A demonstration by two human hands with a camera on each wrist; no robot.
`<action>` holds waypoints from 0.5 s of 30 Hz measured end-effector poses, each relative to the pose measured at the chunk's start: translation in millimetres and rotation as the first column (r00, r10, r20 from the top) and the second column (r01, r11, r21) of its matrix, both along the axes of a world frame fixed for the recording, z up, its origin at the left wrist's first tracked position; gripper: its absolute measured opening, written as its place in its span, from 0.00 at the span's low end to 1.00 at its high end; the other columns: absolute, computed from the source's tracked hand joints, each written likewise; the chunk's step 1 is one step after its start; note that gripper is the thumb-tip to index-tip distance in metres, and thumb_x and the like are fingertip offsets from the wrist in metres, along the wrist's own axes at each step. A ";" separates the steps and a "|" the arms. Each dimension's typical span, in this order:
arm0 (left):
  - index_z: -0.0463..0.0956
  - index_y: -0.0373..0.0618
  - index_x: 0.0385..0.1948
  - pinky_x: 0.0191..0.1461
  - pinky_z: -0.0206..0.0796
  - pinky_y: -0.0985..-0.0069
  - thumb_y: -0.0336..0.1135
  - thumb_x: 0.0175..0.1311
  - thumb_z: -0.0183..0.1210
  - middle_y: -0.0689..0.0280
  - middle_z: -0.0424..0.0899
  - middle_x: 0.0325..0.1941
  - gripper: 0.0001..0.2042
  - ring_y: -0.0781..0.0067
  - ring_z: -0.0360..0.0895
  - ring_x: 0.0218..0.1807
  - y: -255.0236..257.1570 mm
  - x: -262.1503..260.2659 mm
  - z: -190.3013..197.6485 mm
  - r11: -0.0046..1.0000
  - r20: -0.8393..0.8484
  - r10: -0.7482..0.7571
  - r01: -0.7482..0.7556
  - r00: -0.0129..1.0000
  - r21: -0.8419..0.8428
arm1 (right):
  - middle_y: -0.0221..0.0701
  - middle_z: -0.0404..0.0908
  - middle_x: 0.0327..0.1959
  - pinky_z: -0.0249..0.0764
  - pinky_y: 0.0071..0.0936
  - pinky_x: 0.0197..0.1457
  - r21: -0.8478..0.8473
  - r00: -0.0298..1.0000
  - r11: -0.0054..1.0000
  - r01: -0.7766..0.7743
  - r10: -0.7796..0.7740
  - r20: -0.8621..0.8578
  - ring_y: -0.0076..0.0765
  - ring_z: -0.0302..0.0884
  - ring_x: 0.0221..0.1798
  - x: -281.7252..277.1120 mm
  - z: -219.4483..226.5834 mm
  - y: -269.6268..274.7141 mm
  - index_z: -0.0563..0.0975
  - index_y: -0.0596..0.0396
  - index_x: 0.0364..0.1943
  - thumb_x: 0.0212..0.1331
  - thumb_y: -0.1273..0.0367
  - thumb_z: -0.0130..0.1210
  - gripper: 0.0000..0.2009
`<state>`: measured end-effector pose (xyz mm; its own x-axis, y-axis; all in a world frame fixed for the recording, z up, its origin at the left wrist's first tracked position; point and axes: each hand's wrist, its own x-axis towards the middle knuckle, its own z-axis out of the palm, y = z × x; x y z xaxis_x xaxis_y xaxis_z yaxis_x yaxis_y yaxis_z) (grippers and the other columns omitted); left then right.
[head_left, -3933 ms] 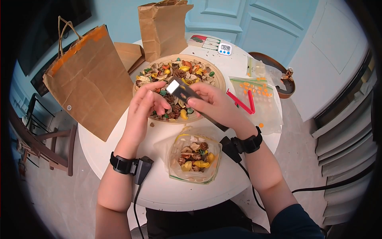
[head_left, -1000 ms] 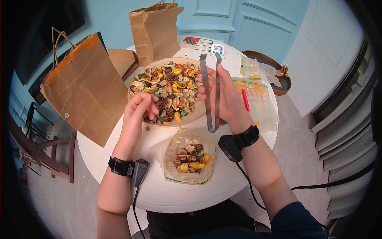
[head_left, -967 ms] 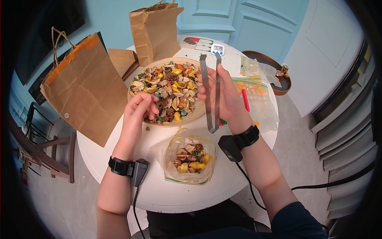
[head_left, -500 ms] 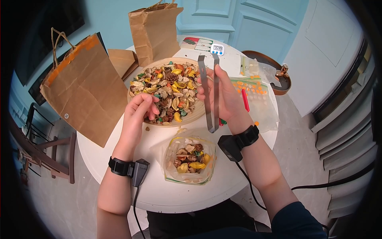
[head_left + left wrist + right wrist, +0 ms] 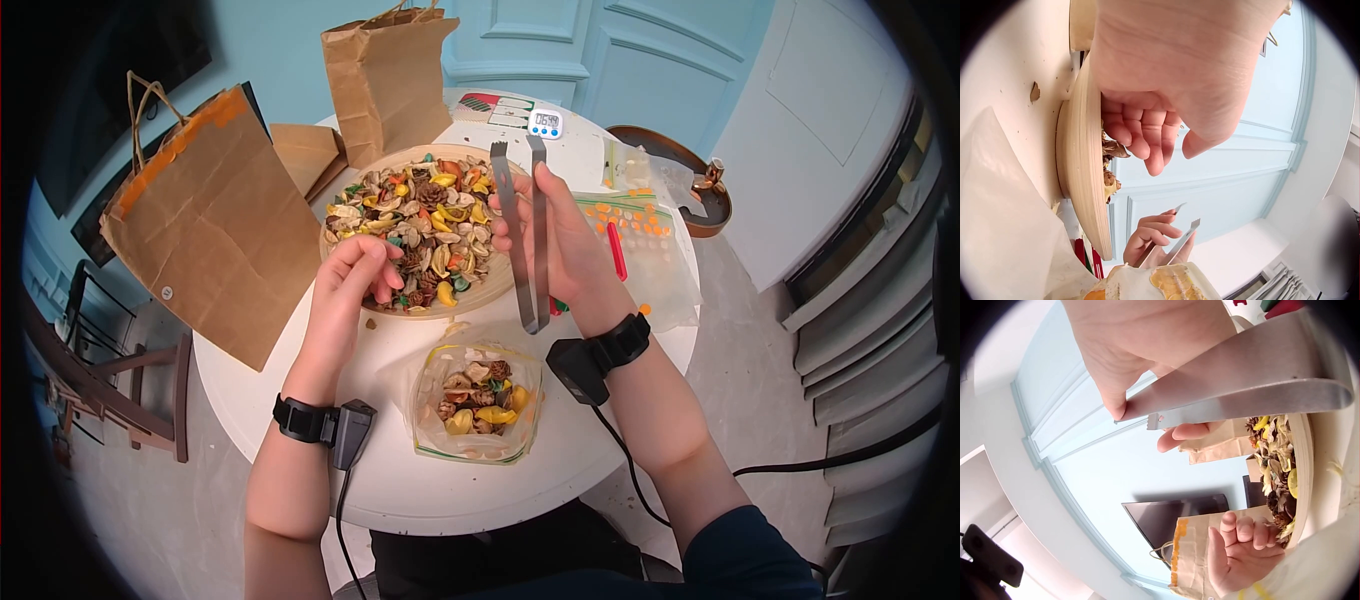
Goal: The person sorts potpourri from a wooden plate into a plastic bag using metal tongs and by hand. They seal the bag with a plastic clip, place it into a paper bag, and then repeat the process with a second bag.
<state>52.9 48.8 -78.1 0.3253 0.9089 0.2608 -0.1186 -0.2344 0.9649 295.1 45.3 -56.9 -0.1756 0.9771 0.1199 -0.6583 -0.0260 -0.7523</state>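
Observation:
My right hand (image 5: 575, 245) holds metal tongs (image 5: 541, 240) by their arms, tips up and spread apart, over the right side of a round wooden plate (image 5: 1088, 162). Heaped on that plate is potpourri (image 5: 440, 225) of dried petals, small cones and yellow and green pieces. My left hand (image 5: 350, 280) hovers by the plate's near left rim, fingers loosely curled; the left wrist view shows nothing in it. Between my forearms stands an opened clear zip bag (image 5: 425, 442), some potpourri (image 5: 485, 400) inside.
Brown paper bags stand left (image 5: 215, 225) and at the back (image 5: 390, 90). A white timer (image 5: 545, 123) sits at the far edge. To the right lie a plastic bag with orange dots (image 5: 655, 270) and a red clip (image 5: 617, 252). Cables hang from both wrist cameras.
Earlier the tongs lay slanted, arms together, tips near my left hand; now they point up, spread apart. Over the last second their tips have drifted slightly left, while my left hand stays put.

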 end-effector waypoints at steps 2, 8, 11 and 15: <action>0.74 0.44 0.35 0.33 0.57 0.87 0.42 0.69 0.48 0.72 0.75 0.24 0.12 0.86 0.65 0.26 -0.1 0.0 0.1 1.000 -0.010 -0.001 0.001 1.000 0.004 | 0.31 0.74 0.37 0.68 0.24 0.38 0.014 1.000 1.000 -0.026 0.026 -0.005 0.29 0.69 0.35 0.7 -1.0 1.2 0.68 0.53 0.47 0.66 0.50 0.44 0.20; 0.74 0.44 0.35 0.33 0.57 0.87 0.42 0.69 0.48 0.72 0.75 0.24 0.12 0.86 0.65 0.26 -1.0 0.8 0.6 1.000 -0.016 0.000 0.000 1.000 -0.001 | 0.31 0.73 0.38 0.68 0.23 0.38 0.000 1.000 1.000 -0.007 0.007 0.015 0.28 0.69 0.35 -0.3 0.7 -0.3 0.68 0.53 0.48 0.65 0.50 0.45 0.21; 0.74 0.44 0.35 0.33 0.57 0.87 0.42 0.69 0.48 0.72 0.75 0.24 0.12 0.86 0.65 0.26 -0.6 1.1 0.3 1.000 -0.019 0.000 0.000 1.000 0.002 | 0.31 0.73 0.38 0.68 0.23 0.38 -0.008 1.000 1.000 -0.006 0.006 0.015 0.28 0.69 0.35 -0.5 1.1 -0.4 0.68 0.53 0.47 0.65 0.50 0.45 0.21; 0.74 0.44 0.35 0.33 0.57 0.87 0.42 0.68 0.48 0.72 0.75 0.24 0.12 0.86 0.65 0.26 -1.2 1.3 0.9 1.000 -0.020 -0.001 0.001 1.000 -0.001 | 0.32 0.76 0.36 0.72 0.24 0.35 -0.018 1.000 1.000 -0.011 0.011 -0.027 0.28 0.74 0.33 0.1 0.2 1.0 0.70 0.50 0.41 0.64 0.52 0.48 0.17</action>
